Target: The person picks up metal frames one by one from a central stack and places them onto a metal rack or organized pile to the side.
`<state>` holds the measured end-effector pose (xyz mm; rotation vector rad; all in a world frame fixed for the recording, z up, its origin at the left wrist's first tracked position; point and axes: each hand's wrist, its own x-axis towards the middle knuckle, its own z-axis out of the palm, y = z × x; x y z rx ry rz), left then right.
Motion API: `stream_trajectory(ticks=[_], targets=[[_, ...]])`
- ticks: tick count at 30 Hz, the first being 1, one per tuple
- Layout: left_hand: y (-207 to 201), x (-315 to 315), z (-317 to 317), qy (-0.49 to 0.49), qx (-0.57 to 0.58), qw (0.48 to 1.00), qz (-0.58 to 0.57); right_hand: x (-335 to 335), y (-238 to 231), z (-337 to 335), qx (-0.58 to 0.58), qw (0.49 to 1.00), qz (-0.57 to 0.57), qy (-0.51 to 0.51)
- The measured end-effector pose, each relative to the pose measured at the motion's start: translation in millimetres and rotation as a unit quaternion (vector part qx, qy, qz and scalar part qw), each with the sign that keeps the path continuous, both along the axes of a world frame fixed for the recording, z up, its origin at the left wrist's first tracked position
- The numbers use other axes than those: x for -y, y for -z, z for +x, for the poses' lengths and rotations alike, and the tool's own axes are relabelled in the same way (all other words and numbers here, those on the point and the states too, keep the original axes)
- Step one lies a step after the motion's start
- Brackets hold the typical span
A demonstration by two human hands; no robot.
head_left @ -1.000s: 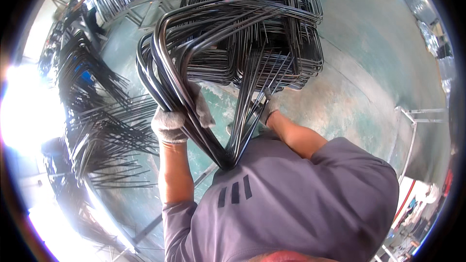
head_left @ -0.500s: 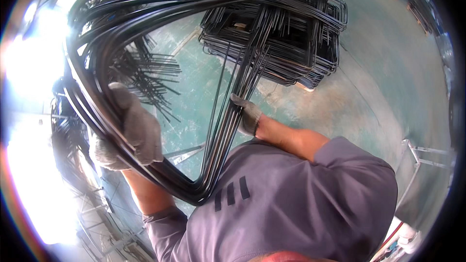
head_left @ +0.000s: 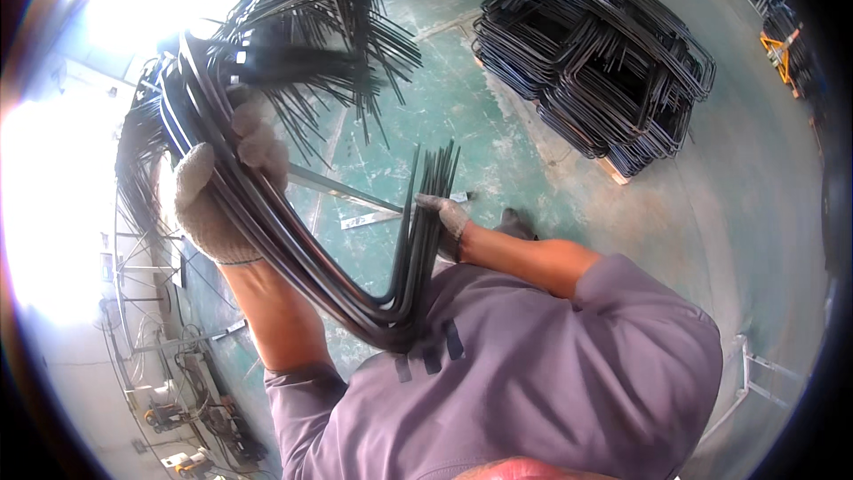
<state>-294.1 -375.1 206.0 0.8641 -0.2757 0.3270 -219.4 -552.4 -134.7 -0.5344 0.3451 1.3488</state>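
A bundle of bent black metal tubes [head_left: 298, 253] is held up in front of my chest, its rounded corner close to my grey shirt. My left hand [head_left: 213, 209], in a light knit glove, wraps around the long side of the bundle, thumb on the near side and fingers on the far side. My right hand [head_left: 451, 227], gloved too, grips the short upright leg just below its loose ends. The far end of the bundle runs toward bright glare at the upper left, where its outline is hard to make out.
A tall stack of bent black tube frames [head_left: 604, 71] stands on a wooden pallet [head_left: 617, 171] at the far right. Another pile of black tubes [head_left: 311, 80] lies beyond my left hand. Metal bars [head_left: 346, 188] are low by the floor ahead. Cabled equipment [head_left: 169, 413] stands lower left.
My view has swung left, so the stack appears farther right. The bundle has turned away from the stack; its right-side ends now show free above my right hand. Both hands keep their grip.
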Motion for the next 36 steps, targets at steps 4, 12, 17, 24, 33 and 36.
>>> stream_trajectory(ticks=[4,12,17,24,33,36], targets=[[27.4,-60.5,-61.5,-0.171,-0.013,0.976,-0.136,-17.0,-26.3,-7.2,0.022,0.999,-0.034,-0.018],[32.5,-81.3,-79.5,-0.466,-0.14,0.855,-0.178,-47.6,-6.6,19.6,0.009,0.988,0.023,-0.152],[26.1,-78.9,-82.9,-0.502,-0.2,0.836,-0.09,-50.2,-9.3,28.8,0.019,0.985,-0.02,-0.171],[27.8,-70.2,-66.1,-0.457,-0.203,0.858,-0.114,-37.7,-65.5,85.9,0.051,0.964,-0.007,-0.26],[56.0,-200.5,-66.2,-0.461,-0.219,0.807,-0.295,-143.9,-49.5,119.0,0.122,0.948,-0.055,-0.288],[65.5,-258.2,-36.6,-0.504,-0.194,0.79,-0.29,-188.5,-91.8,126.9,0.11,0.953,-0.076,-0.271]])
